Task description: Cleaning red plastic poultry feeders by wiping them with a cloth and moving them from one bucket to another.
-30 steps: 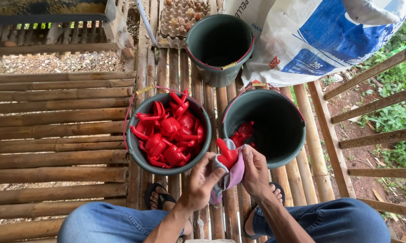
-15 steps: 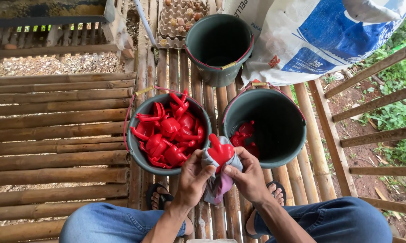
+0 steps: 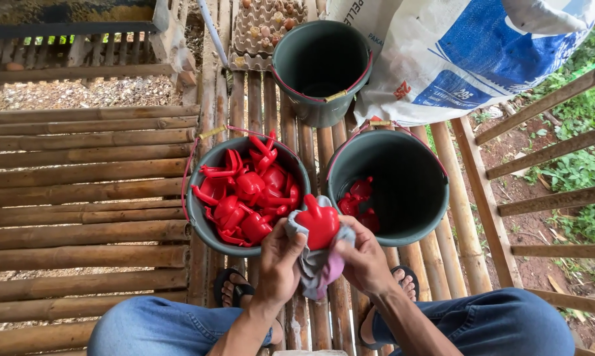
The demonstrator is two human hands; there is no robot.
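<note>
Head view: red plastic piece (image 3: 318, 224) in cloth (image 3: 314, 267) between both hands' fingers (image 3: 291, 238).

Red piece (image 3: 318, 223) in hands: glossy smooth plastic. Rag (image 3: 314, 267): soft matt cloth, grey w/ pink. Buckets (image 3: 403, 227): dark plastic, smooth, dull sheen. Floor slats (image 3: 80, 198): bamboo/wood, rough, weathered, matt. Sack (image 3: 456, 59): woven plastic, slight shine. Egg tray (image 3: 261, 29): matt paper pulp. Jeans (image 3: 159, 326): denim cloth.
</note>
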